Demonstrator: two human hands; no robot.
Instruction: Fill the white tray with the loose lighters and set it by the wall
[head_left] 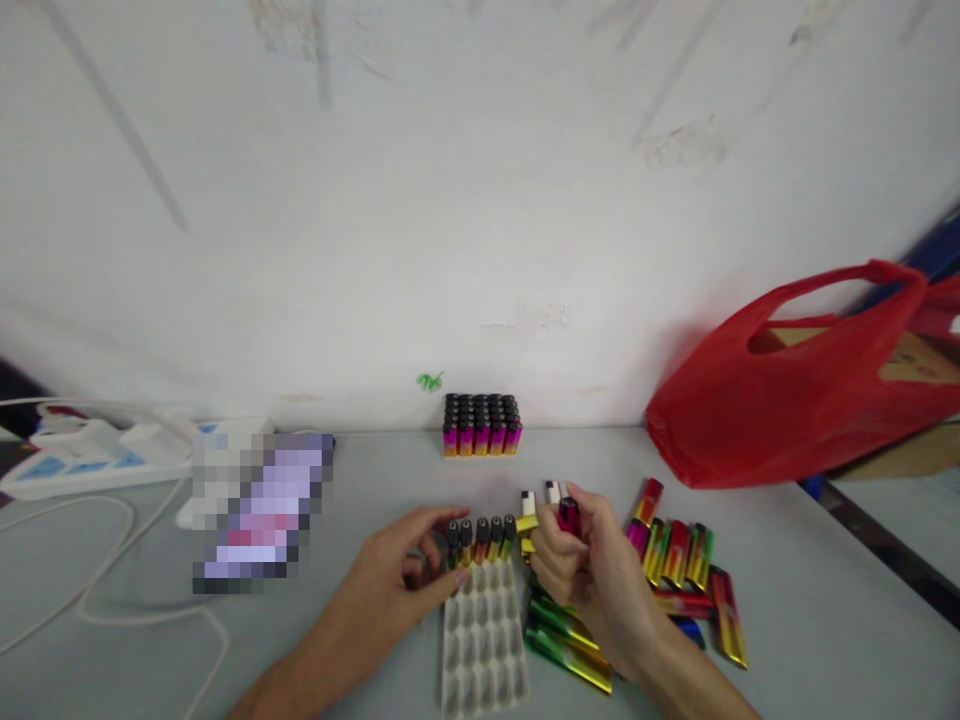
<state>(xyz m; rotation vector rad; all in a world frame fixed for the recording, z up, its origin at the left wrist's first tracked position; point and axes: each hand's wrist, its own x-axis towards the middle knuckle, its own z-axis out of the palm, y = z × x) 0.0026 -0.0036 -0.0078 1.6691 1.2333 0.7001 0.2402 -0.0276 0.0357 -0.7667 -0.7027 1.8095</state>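
A white tray (486, 640) with rows of slots lies at the front centre, with a row of black-topped lighters (481, 540) standing in its far end. My left hand (409, 570) curves around the left end of that row, fingers apart and thumb at the tray's edge. Right of the tray, my right hand (581, 560) is closed on a dark magenta piece (569, 515), held upright. Shiny green and gold sleeves (570, 655) lie below my right hand. White-topped lighters (528, 503) are just left of it.
A full block of magenta lighters (481, 430) stands against the wall. Red, green and gold sleeves (677, 552) lie at the right, before a red bag (780, 400). At the left are a blurred phone (266, 515), a power strip (97, 465) and white cables (124, 618).
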